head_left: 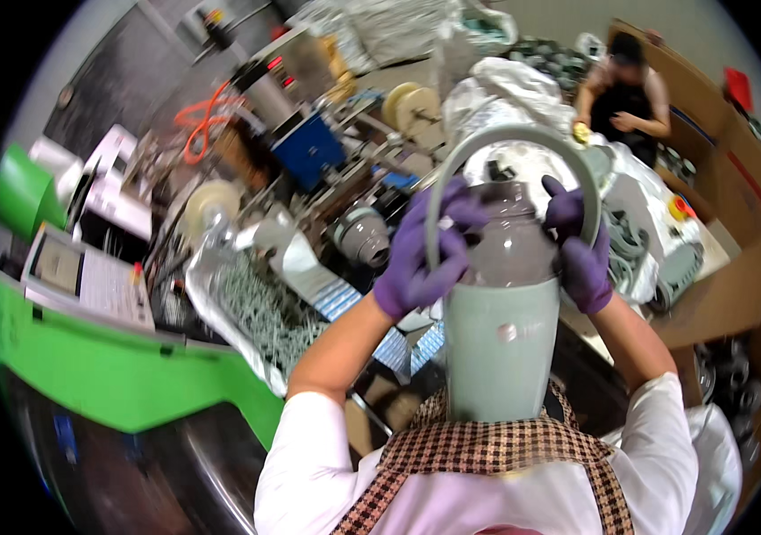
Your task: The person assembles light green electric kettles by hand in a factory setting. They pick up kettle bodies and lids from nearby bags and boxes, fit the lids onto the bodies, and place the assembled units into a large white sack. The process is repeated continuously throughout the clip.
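Upright against my apron stands a large jug (498,357) with a pale grey-green lower body and a smoky see-through upper part (512,254). A curved grey-green carry handle (516,135) arches over its top. My left hand (423,250), in a purple glove, is closed on the handle's left end beside the jug's shoulder. On the other side, my right hand (584,254), also gloved in purple, grips the right end, with its thumb raised near the jug's neck. Whether the handle's ends are fastened to the jug cannot be told.
A white bag of small grey-green parts (264,299) lies left. Beyond it are a blue machine block (309,150) and another smoky jug piece (363,236). More curved handles (626,236) lie right, near a cardboard box (728,299). A co-worker (628,98) sits at the far right.
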Demonstrator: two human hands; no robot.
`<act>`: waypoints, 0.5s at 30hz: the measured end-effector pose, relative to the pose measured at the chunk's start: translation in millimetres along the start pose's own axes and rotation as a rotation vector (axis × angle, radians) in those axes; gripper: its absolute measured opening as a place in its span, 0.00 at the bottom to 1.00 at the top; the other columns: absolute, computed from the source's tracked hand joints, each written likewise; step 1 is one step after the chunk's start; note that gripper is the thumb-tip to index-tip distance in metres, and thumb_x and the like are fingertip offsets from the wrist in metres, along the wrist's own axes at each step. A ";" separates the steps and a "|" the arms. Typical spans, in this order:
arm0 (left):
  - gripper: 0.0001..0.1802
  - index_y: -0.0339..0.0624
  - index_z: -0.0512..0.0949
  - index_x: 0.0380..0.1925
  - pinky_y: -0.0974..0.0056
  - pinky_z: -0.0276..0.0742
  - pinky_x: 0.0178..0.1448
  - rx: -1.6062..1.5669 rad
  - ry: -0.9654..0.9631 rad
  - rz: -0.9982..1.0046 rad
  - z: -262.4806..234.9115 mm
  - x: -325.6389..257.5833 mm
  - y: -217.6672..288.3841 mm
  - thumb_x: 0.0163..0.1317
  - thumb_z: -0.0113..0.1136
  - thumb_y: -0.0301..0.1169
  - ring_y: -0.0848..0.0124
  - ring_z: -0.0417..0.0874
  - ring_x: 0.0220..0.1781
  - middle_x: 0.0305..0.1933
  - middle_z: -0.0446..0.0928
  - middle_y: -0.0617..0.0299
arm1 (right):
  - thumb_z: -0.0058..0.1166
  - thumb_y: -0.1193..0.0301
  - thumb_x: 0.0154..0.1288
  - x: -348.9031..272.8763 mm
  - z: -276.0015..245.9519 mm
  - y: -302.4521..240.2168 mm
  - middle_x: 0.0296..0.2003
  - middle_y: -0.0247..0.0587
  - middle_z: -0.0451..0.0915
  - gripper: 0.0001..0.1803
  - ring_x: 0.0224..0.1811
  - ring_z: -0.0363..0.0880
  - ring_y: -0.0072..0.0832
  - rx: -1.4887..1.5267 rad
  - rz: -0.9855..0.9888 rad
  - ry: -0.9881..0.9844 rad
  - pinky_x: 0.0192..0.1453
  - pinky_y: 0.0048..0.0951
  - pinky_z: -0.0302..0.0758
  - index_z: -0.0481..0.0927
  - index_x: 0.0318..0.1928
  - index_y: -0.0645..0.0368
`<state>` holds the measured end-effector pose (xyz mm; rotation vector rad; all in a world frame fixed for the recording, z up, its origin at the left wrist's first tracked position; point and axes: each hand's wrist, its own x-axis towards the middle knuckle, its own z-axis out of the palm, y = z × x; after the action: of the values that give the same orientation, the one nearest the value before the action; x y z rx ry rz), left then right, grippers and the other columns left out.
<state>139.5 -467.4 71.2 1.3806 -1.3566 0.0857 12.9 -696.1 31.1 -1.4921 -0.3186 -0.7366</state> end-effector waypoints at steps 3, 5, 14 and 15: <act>0.09 0.43 0.80 0.34 0.46 0.72 0.61 0.261 -0.096 0.385 -22.9 -5.5 43.4 0.57 0.58 0.34 0.59 0.77 0.49 0.48 0.78 0.57 | 0.62 0.54 0.52 -3.1 16.8 -73.5 0.36 0.35 0.81 0.21 0.39 0.80 0.38 -0.456 -0.590 -0.397 0.68 0.55 0.65 0.81 0.42 0.53; 0.09 0.52 0.80 0.33 0.45 0.72 0.57 0.281 0.083 0.631 -28.3 -29.1 50.8 0.56 0.55 0.39 0.59 0.76 0.45 0.44 0.76 0.61 | 0.59 0.46 0.55 -18.9 47.3 -83.0 0.38 0.34 0.81 0.22 0.42 0.79 0.36 -0.357 -0.781 -0.243 0.70 0.59 0.60 0.83 0.40 0.49; 0.19 0.45 0.76 0.45 0.49 0.69 0.61 -0.215 0.389 0.324 51.0 2.5 52.7 0.63 0.48 0.45 0.59 0.74 0.52 0.51 0.75 0.56 | 0.65 0.52 0.47 -55.5 33.6 -136.4 0.40 0.37 0.77 0.20 0.47 0.75 0.39 -0.420 -0.763 0.119 0.75 0.55 0.51 0.78 0.30 0.55; 0.21 0.43 0.76 0.47 0.50 0.69 0.62 -0.315 0.318 0.228 69.3 12.3 54.9 0.64 0.47 0.45 0.59 0.74 0.54 0.53 0.75 0.55 | 0.66 0.51 0.47 -62.6 15.7 -127.3 0.41 0.38 0.76 0.22 0.48 0.75 0.40 -0.397 -0.716 0.138 0.76 0.55 0.50 0.77 0.31 0.55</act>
<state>61.8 -507.5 89.3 0.9028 -1.1944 0.2244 -108.7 -654.9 93.4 -1.6911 -0.6435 -1.5358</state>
